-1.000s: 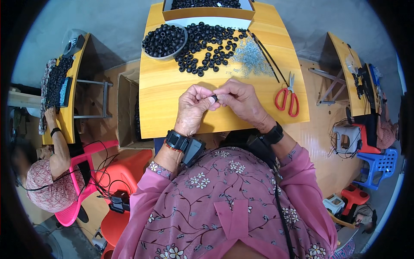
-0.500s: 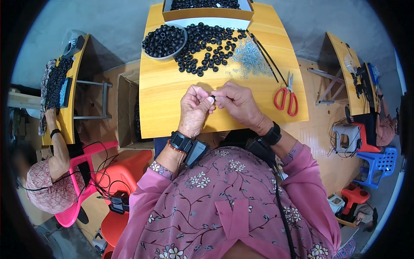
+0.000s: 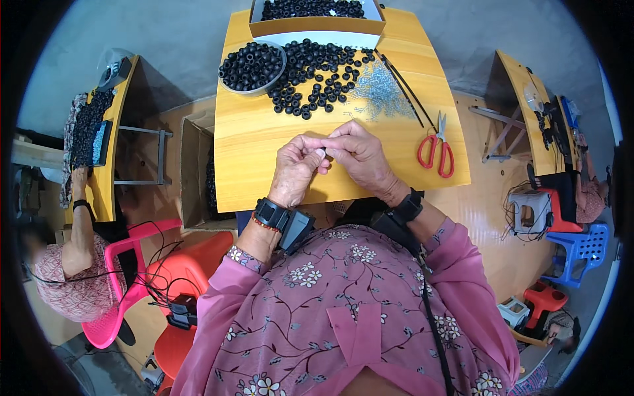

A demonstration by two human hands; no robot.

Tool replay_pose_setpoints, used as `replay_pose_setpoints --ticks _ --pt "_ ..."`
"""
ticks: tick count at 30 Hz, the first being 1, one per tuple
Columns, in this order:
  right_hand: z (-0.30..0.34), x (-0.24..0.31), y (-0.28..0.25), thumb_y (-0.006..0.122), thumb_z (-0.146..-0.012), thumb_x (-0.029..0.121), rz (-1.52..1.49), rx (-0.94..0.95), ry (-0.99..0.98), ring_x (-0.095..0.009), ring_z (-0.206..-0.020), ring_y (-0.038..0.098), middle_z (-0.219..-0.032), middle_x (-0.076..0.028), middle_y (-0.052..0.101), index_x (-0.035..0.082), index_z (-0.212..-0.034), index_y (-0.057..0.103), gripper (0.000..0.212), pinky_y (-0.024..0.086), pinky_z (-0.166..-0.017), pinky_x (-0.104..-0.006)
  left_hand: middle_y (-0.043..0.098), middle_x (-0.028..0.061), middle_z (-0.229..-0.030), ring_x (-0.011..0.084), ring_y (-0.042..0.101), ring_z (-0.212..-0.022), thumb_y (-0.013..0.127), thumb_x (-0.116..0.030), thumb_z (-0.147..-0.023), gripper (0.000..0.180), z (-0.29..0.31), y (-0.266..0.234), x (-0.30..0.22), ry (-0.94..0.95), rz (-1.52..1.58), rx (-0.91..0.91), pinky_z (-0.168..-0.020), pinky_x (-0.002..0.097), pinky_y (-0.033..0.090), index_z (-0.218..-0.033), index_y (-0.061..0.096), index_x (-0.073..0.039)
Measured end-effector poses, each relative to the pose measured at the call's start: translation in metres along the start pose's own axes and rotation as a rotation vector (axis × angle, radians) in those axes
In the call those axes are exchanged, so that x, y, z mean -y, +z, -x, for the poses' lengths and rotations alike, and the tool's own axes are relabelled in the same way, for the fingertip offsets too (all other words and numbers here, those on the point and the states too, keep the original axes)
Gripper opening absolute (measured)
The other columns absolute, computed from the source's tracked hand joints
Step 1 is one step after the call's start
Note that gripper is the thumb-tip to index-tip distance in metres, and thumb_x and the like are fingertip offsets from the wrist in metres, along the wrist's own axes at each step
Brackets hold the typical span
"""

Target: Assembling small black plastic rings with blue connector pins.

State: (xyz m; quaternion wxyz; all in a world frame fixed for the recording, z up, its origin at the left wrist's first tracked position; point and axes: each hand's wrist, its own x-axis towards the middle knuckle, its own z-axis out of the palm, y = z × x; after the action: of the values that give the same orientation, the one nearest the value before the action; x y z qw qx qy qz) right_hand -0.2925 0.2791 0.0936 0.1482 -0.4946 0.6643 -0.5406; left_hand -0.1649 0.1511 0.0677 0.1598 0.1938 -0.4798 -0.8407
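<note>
Over the near part of the yellow table (image 3: 251, 152) my two hands meet fingertip to fingertip. My left hand (image 3: 294, 170) is closed, pinching a small black bead (image 3: 323, 150) between thumb and fingers; most of the bead is hidden. Thumb and forefinger of my right hand (image 3: 364, 160) are pressed together against it, and whatever they hold is too small to make out. Farther off lies a spread of loose black ring-like beads (image 3: 310, 79). Beside it stands a round clear bowl (image 3: 282, 74) full of the same beads. Tiny bluish clear pieces (image 3: 379, 91) are heaped to their right.
Red-handled scissors (image 3: 436, 150) lie at the table's right, near two thin black strips (image 3: 411, 96). An open box (image 3: 317, 28) of black pieces stands at the far edge. A cardboard carton (image 3: 197, 173) and red chair (image 3: 188, 267) are at left; other people work at side tables.
My hands stay together at nearly the same spot. The right fingers have shifted slightly left over the bead, which shows less now. The beads, bowl and scissors lie as before.
</note>
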Motion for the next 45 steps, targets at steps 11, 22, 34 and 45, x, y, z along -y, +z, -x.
replay_pose_setpoints --ticks 11,22,34,45 --pt "-0.002 0.020 -0.007 0.074 -0.087 0.004 0.066 0.110 0.027 -0.016 -0.094 0.062 -0.100 -0.006 0.061 0.010 -0.121 0.074 0.035 0.053 -0.082 -0.0284 0.067 0.0054 -0.094 0.0090 0.060 -0.075 0.057 -0.001 -0.100 0.010 0.004 0.006 -0.008 -0.018 0.036 0.005 -0.067 0.0228 0.052 -0.109 0.062 -0.001" --pt "-0.015 0.019 -0.010 0.069 -0.089 0.006 0.209 0.215 -0.069 -0.024 -0.085 0.064 -0.094 -0.009 0.065 0.009 -0.125 0.070 0.036 0.053 -0.077 -0.0342 0.068 0.0061 -0.096 0.0108 0.061 -0.075 0.061 -0.008 -0.101 0.014 0.002 -0.005 -0.003 -0.036 0.119 0.032 -0.068 0.0242 0.052 -0.113 0.062 -0.001" --pt "-0.012 0.018 -0.010 0.061 -0.093 0.002 0.097 0.125 -0.043 -0.026 -0.075 0.062 -0.085 -0.011 0.063 0.009 -0.118 0.073 0.029 0.051 -0.068 -0.0344 0.069 0.0080 -0.095 0.0137 0.067 -0.080 0.063 0.000 -0.098 0.014 0.005 -0.002 -0.005 0.033 0.143 0.019 -0.072 0.0266 0.056 -0.112 0.063 0.000" --pt "-0.014 0.011 -0.007 0.065 -0.091 0.003 0.069 0.096 0.021 -0.024 -0.071 0.061 -0.080 -0.011 0.063 0.002 -0.108 0.074 0.018 0.050 -0.064 -0.0332 0.067 0.0066 -0.099 0.0136 0.066 -0.079 0.063 0.004 -0.096 0.018 0.003 -0.003 -0.003 0.062 0.157 0.004 -0.073 0.0256 0.056 -0.112 0.058 -0.003"
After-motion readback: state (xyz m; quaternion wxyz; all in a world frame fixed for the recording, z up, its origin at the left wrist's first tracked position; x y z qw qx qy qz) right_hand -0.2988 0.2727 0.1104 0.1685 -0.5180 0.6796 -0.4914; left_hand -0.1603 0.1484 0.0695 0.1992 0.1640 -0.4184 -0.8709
